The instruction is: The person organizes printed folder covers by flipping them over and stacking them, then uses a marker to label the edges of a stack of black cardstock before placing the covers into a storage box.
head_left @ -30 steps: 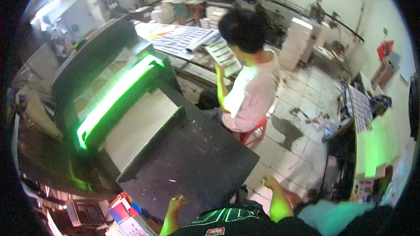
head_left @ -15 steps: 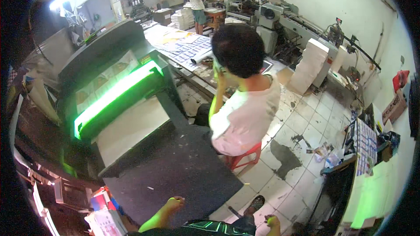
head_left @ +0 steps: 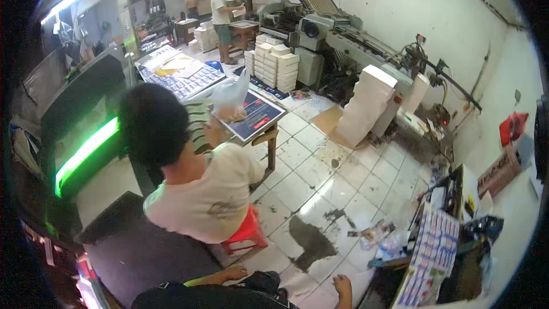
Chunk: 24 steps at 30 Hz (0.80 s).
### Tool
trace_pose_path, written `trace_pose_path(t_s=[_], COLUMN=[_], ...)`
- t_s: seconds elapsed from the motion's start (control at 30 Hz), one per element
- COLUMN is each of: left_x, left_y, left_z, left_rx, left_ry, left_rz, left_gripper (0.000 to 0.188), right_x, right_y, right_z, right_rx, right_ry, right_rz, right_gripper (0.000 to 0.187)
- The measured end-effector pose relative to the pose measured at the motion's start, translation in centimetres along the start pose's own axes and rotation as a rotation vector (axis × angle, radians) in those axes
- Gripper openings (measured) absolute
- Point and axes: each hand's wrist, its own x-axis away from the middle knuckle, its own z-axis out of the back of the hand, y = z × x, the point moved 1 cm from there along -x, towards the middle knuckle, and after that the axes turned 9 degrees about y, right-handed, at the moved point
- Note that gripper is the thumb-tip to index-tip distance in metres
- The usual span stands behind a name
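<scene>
- From my remote seat, with twelve at the top of the head view, I have the left hand (head_left: pixel 234 273) between six and seven o'clock; its fingers look loosely curled, but they are too small for me to tell whether they are released or clenched.
- I find the right hand (head_left: pixel 343 284) at five o'clock, low in the view, its fingers bent; I cannot tell how tightly, or whether they grasp anything.
- Near the left hand, between seven and eight o'clock, I see the black board (head_left: pixel 143 252) lying flat; whether they touch, I cannot tell.
- The printed sheets (head_left: pixel 429 254), blue and white, lie to the right hand's upper right, at four o'clock, well apart from it.
- Between six and seven, above the left hand, I pick out a red stool (head_left: pixel 247 232) with a co-worker (head_left: pixel 200 197) in a pale shirt seated on it.
- A green light bar (head_left: pixel 86 157) glows at nine o'clock.
- Just above my centre, a dark framed sheet (head_left: pixel 260 115) lies on a small table, partly behind the co-worker's hand.
- White stacked blocks (head_left: pixel 274 66) stand at twelve, beside a grey machine (head_left: pixel 311 31) reaching towards two, where a tall white stack (head_left: pixel 366 103) leans.
- I see a dark floor patch (head_left: pixel 311 243) at five, above and between the hands.
</scene>
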Motion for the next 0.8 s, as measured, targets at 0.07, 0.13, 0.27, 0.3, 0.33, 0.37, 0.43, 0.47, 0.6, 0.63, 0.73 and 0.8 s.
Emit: trace_pose_path(t_s=[0.07,0.13,0.27,0.3,0.33,0.37,0.43,0.47,0.6,0.63,0.73,0.8], left_x=[-6.1,-11.8,-20.5,-21.7,-25.3,-27.4,-28.4,-28.7,-37.8,-40.3,-49.7,-54.9], left_y=[5.7,10.1,21.5,29.4,33.7,35.6,39.1,41.3,46.8,46.7,50.8,56.6], left_z=[-1.4,-1.8,0.3,2.8,4.2,5.1,9.1,10.7,16.8,17.8,24.2,26.9], left_rx=[0.187,-0.203,0.041,0.033,0.056,0.052,0.052,0.08,0.249,0.278,0.352,0.424], left_ry=[-0.193,-0.098,-0.011,0.006,0.008,0.04,0.108,0.144,0.13,0.156,0.23,0.261], left_rz=[0.169,0.11,0.12,-0.046,-0.071,-0.037,0.067,0.062,0.127,0.063,0.004,0.025], left_gripper=[0.054,0.061,0.059,0.06,0.06,0.06,0.058,0.058,0.058,0.06,0.064,0.066], right_x=[-5.5,-11.7,-24.7,-29.8,-34.3,-37.7,-38.7,-38.6,-46.7,-49.4,-60.8,-70.1], right_y=[-8.0,-15.4,-22.0,-16.7,-10.6,-7.0,-9.8,-13.4,-23.4,-25.9,-33.5,-39.9], right_z=[4.2,7.2,9.7,13.3,15.8,16.3,12.5,12.0,8.5,7.5,6.5,6.8], right_rx=[-0.092,-0.131,0.141,0.355,0.542,0.711,0.578,0.534,0.487,0.499,0.536,0.559], right_ry=[0.057,0.042,0.108,0.092,0.159,0.118,-0.176,-0.208,-0.311,-0.338,-0.353,-0.329], right_rz=[0.103,0.184,0.359,0.331,0.284,0.241,-0.019,-0.072,-0.132,-0.13,-0.112,-0.061], right_gripper=[0.04,0.039,0.04,0.039,0.036,0.035,0.035,0.035,0.035,0.035,0.035,0.036])
